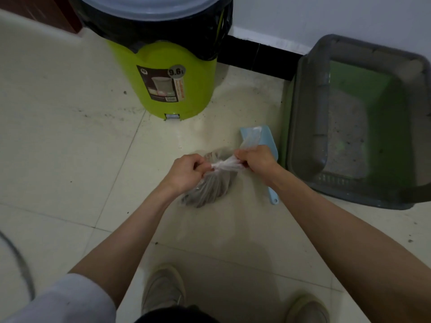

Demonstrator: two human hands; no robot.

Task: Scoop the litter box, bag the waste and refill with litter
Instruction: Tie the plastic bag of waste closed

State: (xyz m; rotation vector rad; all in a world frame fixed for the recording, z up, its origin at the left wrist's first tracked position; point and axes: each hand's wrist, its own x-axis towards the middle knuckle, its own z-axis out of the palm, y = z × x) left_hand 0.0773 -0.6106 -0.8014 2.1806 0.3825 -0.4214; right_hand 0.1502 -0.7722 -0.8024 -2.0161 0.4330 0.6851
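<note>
A clear plastic bag (211, 186) holding brownish waste hangs between my hands above the tiled floor. My left hand (186, 171) grips the twisted neck of the bag from the left. My right hand (255, 158) grips the other end of the neck, and loose plastic sticks up past its knuckles. A light blue scoop (263, 138) lies on the floor behind my right hand, its handle end showing below my wrist. The litter box (303, 127), grey rim on a green base, stands at the right with a thin layer of grey litter inside.
A lime-green pedal bin (168, 82) with a black liner and grey lid stands at the back, left of centre. A white wall with a black skirting (251, 55) runs behind. Litter grains speckle the tiles. My two shoes (163, 290) are at the bottom edge.
</note>
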